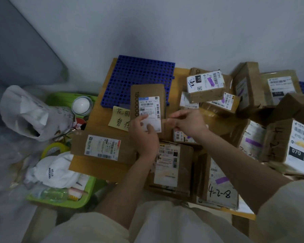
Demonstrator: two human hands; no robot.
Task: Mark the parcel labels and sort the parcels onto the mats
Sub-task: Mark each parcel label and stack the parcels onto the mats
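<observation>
The tall parcel stands near the surface's far edge, long axis running away from the person, against the blue mat. Left hand grips its label; right hand, just beside, pinches something too blurred to name.
</observation>
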